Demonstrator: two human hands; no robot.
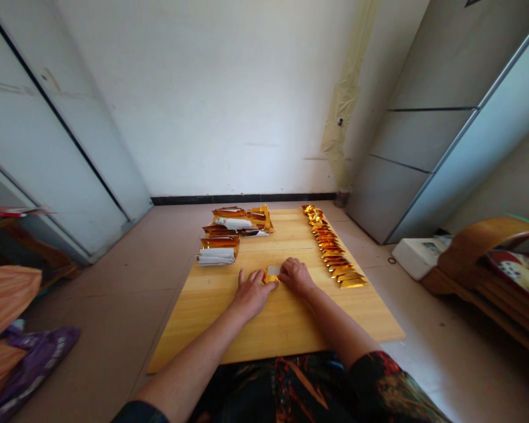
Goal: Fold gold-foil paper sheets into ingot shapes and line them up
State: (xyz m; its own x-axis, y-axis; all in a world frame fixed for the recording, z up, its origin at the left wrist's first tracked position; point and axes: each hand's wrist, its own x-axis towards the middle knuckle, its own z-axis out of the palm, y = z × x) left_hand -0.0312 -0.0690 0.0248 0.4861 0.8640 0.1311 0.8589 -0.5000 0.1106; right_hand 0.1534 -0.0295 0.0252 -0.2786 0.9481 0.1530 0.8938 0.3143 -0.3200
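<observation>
On the wooden board in front of me lies a small gold foil wrapper with a grey-white piece of paper on it. My left hand presses on the wrapper's left side, thumb and fingertips closed at its edge. From the right, my right hand has its fingers bent and closed at the edge of the paper and foil. The fingertips partly cover both pieces, so the folds beneath them are hidden.
A row of folded gold foil packets runs down the board's right side. Gold sheets and a stack of white paper lie at the back left of the wooden board. A fridge stands at right.
</observation>
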